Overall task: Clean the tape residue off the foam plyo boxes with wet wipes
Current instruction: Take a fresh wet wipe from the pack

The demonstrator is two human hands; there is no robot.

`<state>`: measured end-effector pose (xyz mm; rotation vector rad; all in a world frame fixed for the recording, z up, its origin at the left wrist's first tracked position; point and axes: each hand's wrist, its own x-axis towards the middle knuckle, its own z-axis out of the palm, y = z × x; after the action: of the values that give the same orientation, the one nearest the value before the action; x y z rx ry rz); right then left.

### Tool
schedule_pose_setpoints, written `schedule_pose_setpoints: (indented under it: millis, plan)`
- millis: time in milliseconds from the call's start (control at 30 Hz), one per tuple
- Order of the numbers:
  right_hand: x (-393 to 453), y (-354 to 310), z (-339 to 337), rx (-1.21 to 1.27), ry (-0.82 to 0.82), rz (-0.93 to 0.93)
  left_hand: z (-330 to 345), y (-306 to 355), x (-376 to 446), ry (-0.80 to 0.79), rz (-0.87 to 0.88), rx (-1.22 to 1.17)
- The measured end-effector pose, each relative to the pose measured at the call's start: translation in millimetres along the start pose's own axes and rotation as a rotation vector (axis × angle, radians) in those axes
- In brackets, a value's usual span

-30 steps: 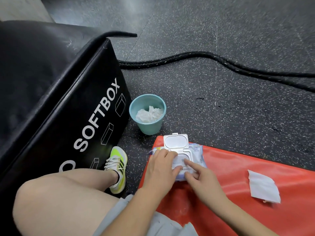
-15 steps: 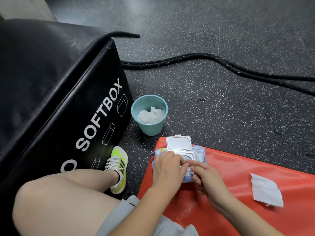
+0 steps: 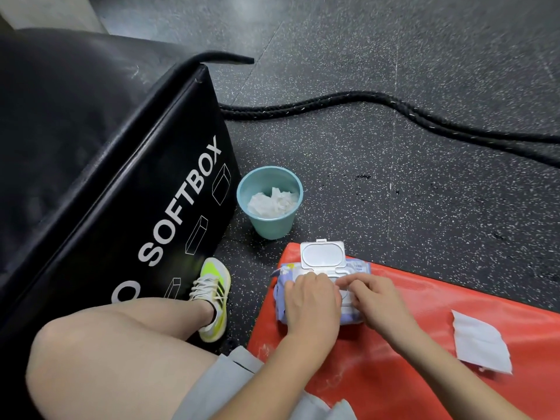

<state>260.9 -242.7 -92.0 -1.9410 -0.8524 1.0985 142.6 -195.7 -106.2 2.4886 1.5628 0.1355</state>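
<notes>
White "SOFTBOX" lettering runs down the black foam box point(image 3: 127, 165), well left of both hands. The left hand point(image 3: 312, 301) lies flat, pressing down the wipes pack point(image 3: 354, 268) on the red mat point(image 3: 424, 298). The right hand point(image 3: 375, 298) seems to pinch at the opening, hard to tell. The pack's print is unreadable. A teal cup point(image 3: 269, 219) holds used wipes just beyond the hands.

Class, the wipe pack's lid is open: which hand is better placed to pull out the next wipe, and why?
Probably the right hand: its fingertips sit at the dispensing opening of the wipe pack, while the left hand lies flat over the pack, bracing it.
</notes>
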Motion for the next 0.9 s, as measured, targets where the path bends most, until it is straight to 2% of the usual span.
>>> schedule_pose_setpoints:
  millis: [133,267,400,500,600,667,767,900]
  plan:
    - [-4,2,0,-0.079,0.034,-0.053,-4,-4,1,-0.044,-0.091,-0.166]
    - [-5,9,0,-0.271,0.091,-0.150,-25,-28,3,-0.104,-0.241,-0.370]
    - [-11,14,7,-0.638,0.202,-0.336,-37,-58,2,-0.151,-0.315,-0.608]
    - [-12,16,17,-0.840,0.243,-0.504,-38,-58,-1,-0.138,-0.311,-0.645]
    - [-10,15,25,-0.898,0.305,-0.564,-35,-58,-3,-0.093,-0.277,-0.609]
    - [-9,9,30,-0.932,0.311,-0.567,-34,-60,-5,-0.082,-0.256,-0.602]
    - [-8,2,35,-0.992,0.286,-0.477,-33,-60,-5,-0.072,-0.221,-0.599]
    - [-3,-10,40,-1.131,0.148,-0.297,-30,-59,-8,-0.096,-0.127,-0.603]
